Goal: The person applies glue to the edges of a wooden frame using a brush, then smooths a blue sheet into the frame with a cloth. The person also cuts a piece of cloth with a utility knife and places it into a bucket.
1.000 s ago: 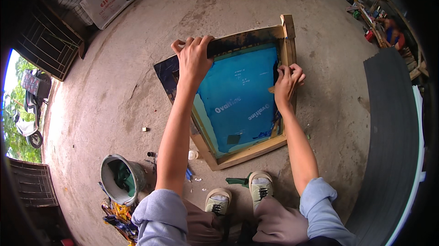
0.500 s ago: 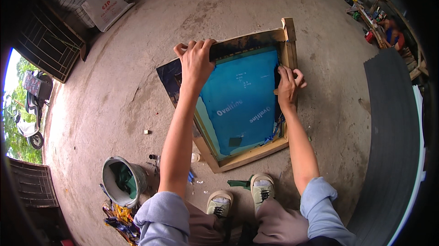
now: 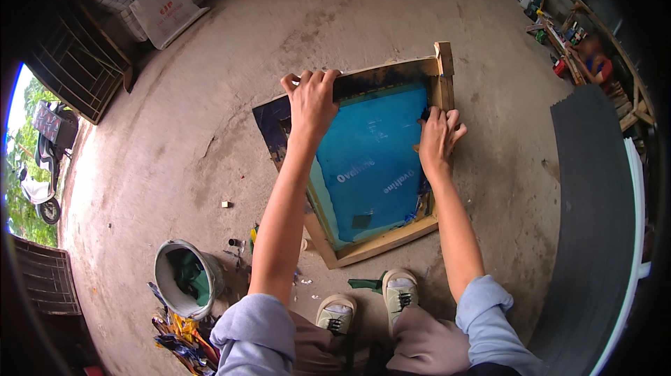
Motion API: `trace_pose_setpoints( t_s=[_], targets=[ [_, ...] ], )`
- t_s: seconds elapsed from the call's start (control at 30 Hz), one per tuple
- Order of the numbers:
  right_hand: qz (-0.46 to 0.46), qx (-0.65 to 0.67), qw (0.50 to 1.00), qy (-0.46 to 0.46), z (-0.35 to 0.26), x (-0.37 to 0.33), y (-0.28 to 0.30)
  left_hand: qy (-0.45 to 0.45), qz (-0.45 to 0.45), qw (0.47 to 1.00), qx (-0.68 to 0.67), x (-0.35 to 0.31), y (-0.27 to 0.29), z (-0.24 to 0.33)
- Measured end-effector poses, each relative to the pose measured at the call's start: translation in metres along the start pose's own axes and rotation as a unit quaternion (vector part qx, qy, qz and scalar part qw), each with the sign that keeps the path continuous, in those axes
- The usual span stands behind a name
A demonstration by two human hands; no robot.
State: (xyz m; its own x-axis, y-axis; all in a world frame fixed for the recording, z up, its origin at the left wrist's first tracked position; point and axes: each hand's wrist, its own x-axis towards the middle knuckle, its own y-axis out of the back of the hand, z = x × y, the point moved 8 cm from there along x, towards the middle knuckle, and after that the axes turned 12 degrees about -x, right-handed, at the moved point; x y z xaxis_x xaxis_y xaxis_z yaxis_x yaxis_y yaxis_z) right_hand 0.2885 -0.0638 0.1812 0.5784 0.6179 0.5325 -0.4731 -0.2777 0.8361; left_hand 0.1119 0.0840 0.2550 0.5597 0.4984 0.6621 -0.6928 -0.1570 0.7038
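Note:
A wooden screen-printing frame [image 3: 388, 244] is tilted in front of me, above the concrete floor by my feet. Blue-coated mesh [image 3: 377, 187] fills it, marked with pale lettering and a small dark patch near the lower end. Dark ink stains cover the far bar and the far left corner. My left hand [image 3: 312, 105] is closed over the far bar, its fingers hooked over the outer edge. The right-hand bar is gripped by my right hand [image 3: 437, 140], with the thumb on the inner side and fingers curled over the wood. The frame's underside is hidden.
A grey bucket [image 3: 213, 277] with green material stands at lower left, beside crumpled scraps [image 3: 185, 341]. A green scrap [image 3: 365, 284] lies by my shoes. Dark sheets [image 3: 594, 201] are at the right. A person [image 3: 597, 61] sits far right near a cluttered shelf.
The frame's far edge has come a little lower and to the right in the picture, and both hands moved with it. Their grips look the same.

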Motion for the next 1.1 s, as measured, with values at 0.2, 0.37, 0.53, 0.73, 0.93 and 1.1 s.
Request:
trace_pose_setpoints(
  t_s=[0.2, 0.37, 0.53, 0.73, 0.93, 1.1],
  targets=[
    [0.003, -0.004, 1.000, 0.011, 0.010, -0.001, 0.010, -0.001, 0.007, 1.000, 0.019, -0.002, 0.009, 0.010],
    [-0.026, -0.042, 0.999, -0.005, 0.009, 0.008, 0.012, -0.007, 0.013, 0.999, 0.029, -0.006, 0.017, 0.015],
    [-0.005, -0.029, 0.999, -0.025, 0.005, 0.004, 0.016, -0.005, 0.011, 0.999, 0.033, -0.010, 0.022, 0.015],
    [0.077, -0.039, 0.996, -0.034, 0.004, -0.009, 0.014, 0.003, 0.010, 0.999, 0.037, -0.011, 0.024, 0.018],
    [0.056, 0.102, 0.993, -0.035, 0.022, -0.011, 0.000, 0.017, 0.024, 0.999, 0.033, -0.012, 0.026, 0.022],
    [-0.023, 0.189, 0.976, 0.103, 0.002, -0.046, 0.001, 0.003, 0.069, 0.998, -0.001, -0.013, 0.028, 0.019]
  ],
)
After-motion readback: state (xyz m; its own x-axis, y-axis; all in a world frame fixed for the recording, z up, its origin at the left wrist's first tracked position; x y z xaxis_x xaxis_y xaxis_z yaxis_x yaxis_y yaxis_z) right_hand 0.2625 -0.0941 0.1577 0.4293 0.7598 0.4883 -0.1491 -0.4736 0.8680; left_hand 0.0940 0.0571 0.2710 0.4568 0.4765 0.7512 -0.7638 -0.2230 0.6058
